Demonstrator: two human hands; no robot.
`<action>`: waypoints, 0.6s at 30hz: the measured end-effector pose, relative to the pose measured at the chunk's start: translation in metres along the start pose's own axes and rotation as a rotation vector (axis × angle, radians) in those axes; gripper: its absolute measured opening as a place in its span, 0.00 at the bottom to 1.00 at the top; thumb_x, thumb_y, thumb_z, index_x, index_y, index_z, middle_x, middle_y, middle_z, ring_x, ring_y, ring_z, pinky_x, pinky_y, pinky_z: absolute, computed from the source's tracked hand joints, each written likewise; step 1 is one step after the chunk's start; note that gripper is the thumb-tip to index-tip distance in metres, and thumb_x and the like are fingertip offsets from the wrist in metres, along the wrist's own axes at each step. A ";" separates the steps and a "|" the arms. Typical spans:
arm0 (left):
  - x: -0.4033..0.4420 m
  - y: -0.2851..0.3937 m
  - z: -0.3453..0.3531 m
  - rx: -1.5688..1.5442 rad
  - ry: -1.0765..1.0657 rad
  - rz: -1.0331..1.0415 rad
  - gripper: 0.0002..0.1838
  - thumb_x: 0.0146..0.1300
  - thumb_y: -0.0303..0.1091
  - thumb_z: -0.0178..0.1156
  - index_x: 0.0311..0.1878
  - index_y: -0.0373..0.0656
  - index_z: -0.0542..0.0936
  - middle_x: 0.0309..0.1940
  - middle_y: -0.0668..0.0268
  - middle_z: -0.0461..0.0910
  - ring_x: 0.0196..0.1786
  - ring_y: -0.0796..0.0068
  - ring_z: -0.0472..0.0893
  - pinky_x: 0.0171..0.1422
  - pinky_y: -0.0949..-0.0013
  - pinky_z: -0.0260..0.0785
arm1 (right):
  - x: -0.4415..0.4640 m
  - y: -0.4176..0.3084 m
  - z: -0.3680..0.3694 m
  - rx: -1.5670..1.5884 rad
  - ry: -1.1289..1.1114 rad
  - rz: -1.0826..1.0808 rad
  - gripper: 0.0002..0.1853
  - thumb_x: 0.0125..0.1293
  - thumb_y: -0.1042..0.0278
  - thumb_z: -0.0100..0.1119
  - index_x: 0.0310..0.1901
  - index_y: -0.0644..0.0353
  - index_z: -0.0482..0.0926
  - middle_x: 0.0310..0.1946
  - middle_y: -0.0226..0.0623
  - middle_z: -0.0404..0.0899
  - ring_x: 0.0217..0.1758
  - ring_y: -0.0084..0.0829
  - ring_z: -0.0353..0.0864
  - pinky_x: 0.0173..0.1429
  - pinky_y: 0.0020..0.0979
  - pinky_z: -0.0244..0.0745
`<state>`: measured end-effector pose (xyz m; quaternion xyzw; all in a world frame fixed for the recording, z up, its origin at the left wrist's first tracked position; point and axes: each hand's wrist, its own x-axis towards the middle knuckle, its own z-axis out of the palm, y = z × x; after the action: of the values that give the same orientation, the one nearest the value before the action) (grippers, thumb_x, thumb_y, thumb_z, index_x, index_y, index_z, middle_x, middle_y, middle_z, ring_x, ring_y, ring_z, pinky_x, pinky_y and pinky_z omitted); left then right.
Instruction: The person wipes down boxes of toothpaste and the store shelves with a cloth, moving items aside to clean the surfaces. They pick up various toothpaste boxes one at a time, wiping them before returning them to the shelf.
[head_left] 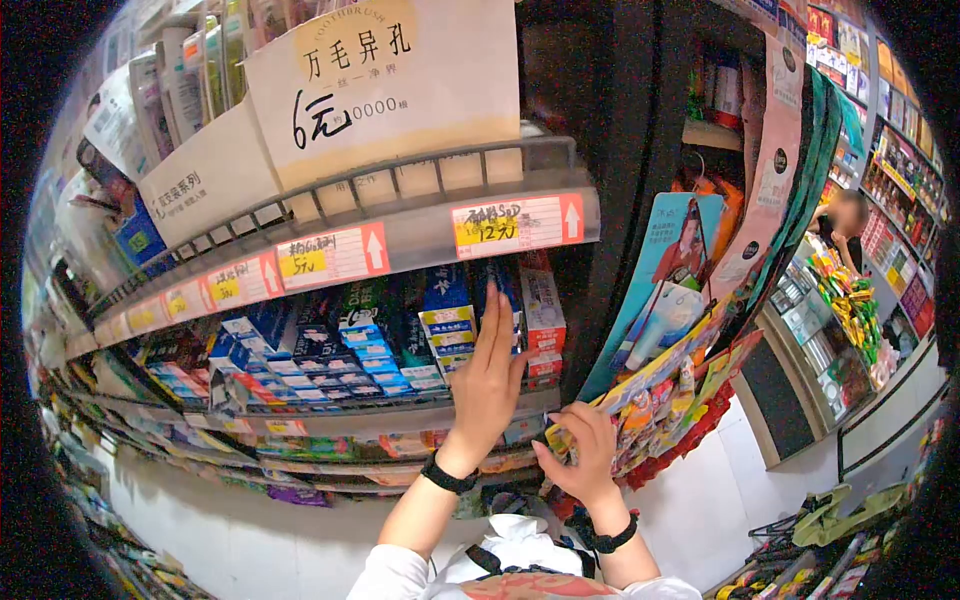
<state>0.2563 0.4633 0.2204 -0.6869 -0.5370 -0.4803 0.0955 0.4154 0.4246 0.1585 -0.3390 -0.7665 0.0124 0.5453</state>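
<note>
Straight and unclenched, the fingers of the left hand (484, 378) rested against a dark-blue toothpaste box (510, 305) on the stocked shelf (335, 415); the right hand (590, 447) curled loosely nearby (whether around anything, I couldn't tell). Above ran handwritten price labels (518, 226) and a toothbrush sign (390, 100).

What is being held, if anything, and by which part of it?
Nothing, it seems: the left hand extends open over toothpaste boxes; the right hand appears empty.
</note>
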 end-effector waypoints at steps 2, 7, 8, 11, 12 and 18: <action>0.001 0.001 0.000 -0.027 -0.006 -0.013 0.40 0.56 0.24 0.65 0.72 0.42 0.61 0.74 0.57 0.56 0.68 0.53 0.69 0.54 0.64 0.76 | 0.000 0.000 -0.001 -0.003 -0.006 -0.002 0.24 0.45 0.65 0.73 0.46 0.57 0.77 0.45 0.39 0.75 0.44 0.42 0.74 0.48 0.39 0.68; -0.001 -0.001 0.001 -0.020 0.019 -0.030 0.38 0.58 0.26 0.64 0.72 0.41 0.61 0.73 0.56 0.58 0.70 0.52 0.66 0.64 0.61 0.70 | 0.000 0.000 -0.001 0.029 0.006 -0.003 0.24 0.45 0.66 0.73 0.46 0.59 0.77 0.45 0.40 0.74 0.44 0.43 0.74 0.49 0.39 0.68; -0.001 -0.001 0.001 -0.036 0.016 -0.051 0.38 0.58 0.26 0.64 0.72 0.41 0.62 0.73 0.56 0.59 0.70 0.52 0.66 0.66 0.60 0.68 | 0.000 -0.001 -0.001 0.029 0.007 -0.002 0.24 0.45 0.66 0.73 0.46 0.59 0.77 0.45 0.40 0.74 0.44 0.43 0.74 0.49 0.39 0.68; -0.001 0.000 0.000 -0.034 0.023 -0.028 0.37 0.58 0.27 0.64 0.72 0.41 0.62 0.73 0.55 0.59 0.70 0.51 0.66 0.66 0.60 0.68 | 0.001 -0.001 -0.001 0.032 0.012 -0.010 0.24 0.45 0.66 0.73 0.46 0.59 0.77 0.45 0.40 0.74 0.44 0.43 0.74 0.48 0.39 0.68; -0.001 0.000 0.000 -0.033 0.024 -0.027 0.37 0.58 0.27 0.64 0.72 0.41 0.62 0.73 0.55 0.59 0.70 0.51 0.66 0.66 0.60 0.68 | 0.001 -0.001 -0.001 0.033 0.012 -0.009 0.24 0.45 0.66 0.73 0.46 0.59 0.77 0.45 0.40 0.74 0.44 0.43 0.74 0.48 0.39 0.68; 0.000 0.002 0.001 -0.061 0.049 -0.008 0.39 0.57 0.27 0.65 0.72 0.41 0.61 0.73 0.55 0.58 0.70 0.50 0.66 0.66 0.60 0.68 | 0.002 -0.002 0.000 0.019 0.006 -0.007 0.24 0.45 0.67 0.72 0.46 0.58 0.77 0.45 0.39 0.74 0.44 0.42 0.74 0.48 0.39 0.68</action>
<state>0.2584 0.4634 0.2209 -0.6751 -0.5226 -0.5136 0.0859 0.4138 0.4242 0.1610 -0.3313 -0.7659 0.0168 0.5507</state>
